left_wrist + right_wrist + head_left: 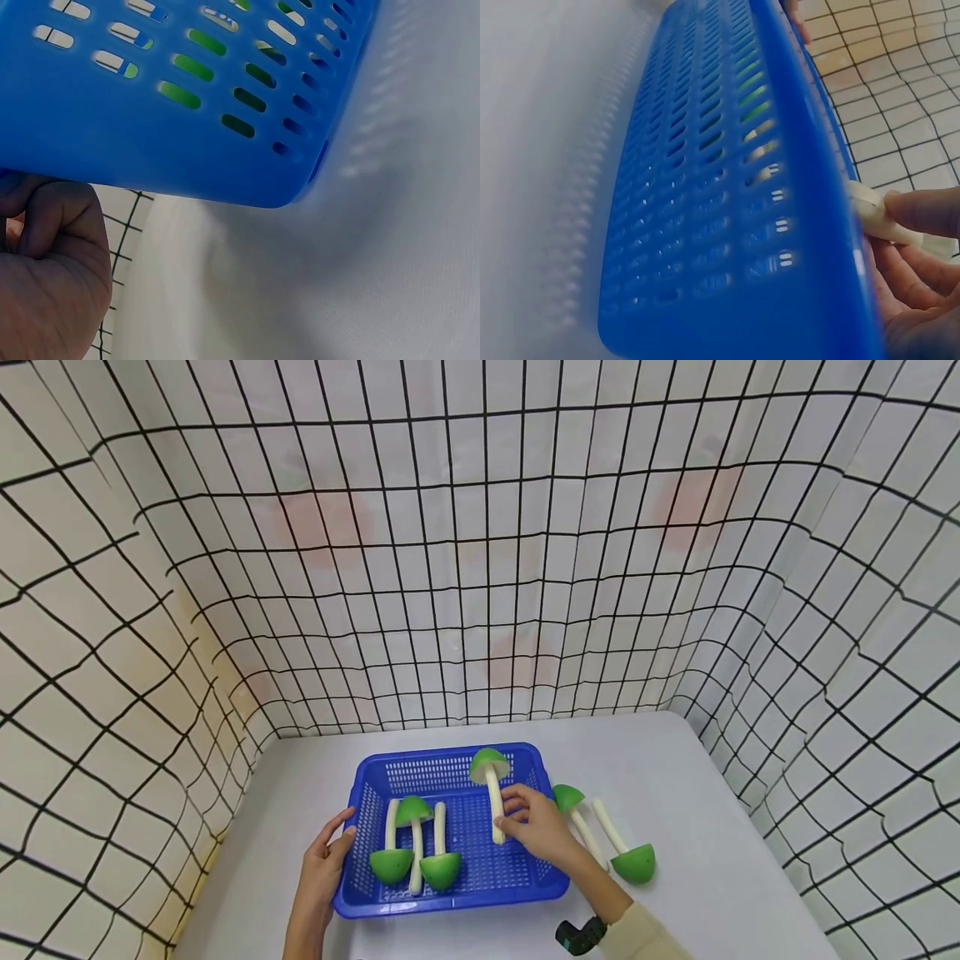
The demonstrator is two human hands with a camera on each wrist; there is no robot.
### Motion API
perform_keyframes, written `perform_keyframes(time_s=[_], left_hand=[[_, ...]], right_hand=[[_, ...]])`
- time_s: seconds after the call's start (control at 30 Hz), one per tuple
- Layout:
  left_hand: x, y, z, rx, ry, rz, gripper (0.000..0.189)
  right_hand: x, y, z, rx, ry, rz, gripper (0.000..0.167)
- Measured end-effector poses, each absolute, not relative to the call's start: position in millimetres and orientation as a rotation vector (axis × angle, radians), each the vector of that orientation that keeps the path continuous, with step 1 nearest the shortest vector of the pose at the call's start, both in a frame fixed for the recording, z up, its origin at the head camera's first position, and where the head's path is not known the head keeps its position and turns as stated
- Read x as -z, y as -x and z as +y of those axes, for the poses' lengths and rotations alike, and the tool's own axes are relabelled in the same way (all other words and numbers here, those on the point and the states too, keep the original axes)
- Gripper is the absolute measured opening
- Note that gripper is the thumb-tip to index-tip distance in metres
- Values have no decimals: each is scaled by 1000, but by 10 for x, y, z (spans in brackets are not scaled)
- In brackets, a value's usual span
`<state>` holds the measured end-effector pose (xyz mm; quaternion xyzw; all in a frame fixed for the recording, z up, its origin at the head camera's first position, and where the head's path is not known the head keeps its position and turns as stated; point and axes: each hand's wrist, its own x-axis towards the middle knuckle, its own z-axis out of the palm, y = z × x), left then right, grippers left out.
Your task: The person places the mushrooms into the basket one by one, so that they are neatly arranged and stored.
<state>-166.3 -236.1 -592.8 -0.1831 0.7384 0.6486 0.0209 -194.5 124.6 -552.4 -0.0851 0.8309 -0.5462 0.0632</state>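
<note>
My right hand (542, 828) pinches the white stem of a toy mushroom (492, 785) with a green cap. This mushroom is held over the right part of a blue plastic basket (450, 906), cap toward the far side. In the right wrist view, thumb and fingers close on the pale stem (877, 214) beyond the basket's rim. My left hand (321, 864) grips the basket's left rim; the left wrist view shows its curled fingers (64, 214) at the edge. Inside the basket lie three similar mushrooms (441, 870), side by side on the left, with caps pointing different ways.
On the white table (712, 827), right of the basket, lie two more green-capped mushrooms (636, 863), one partly behind my right forearm. A black grid net (480, 568) encloses the table at the back and sides. A black device (581, 935) sits at my right wrist.
</note>
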Motion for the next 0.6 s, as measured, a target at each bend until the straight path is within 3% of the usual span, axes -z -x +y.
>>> perform_keyframes(time_s=[0.6], left_hand=[[5845,1707,-2371,-1925,533,2312,51]], right_hand=[[5696,2045,1041,1634,209,2445,34]])
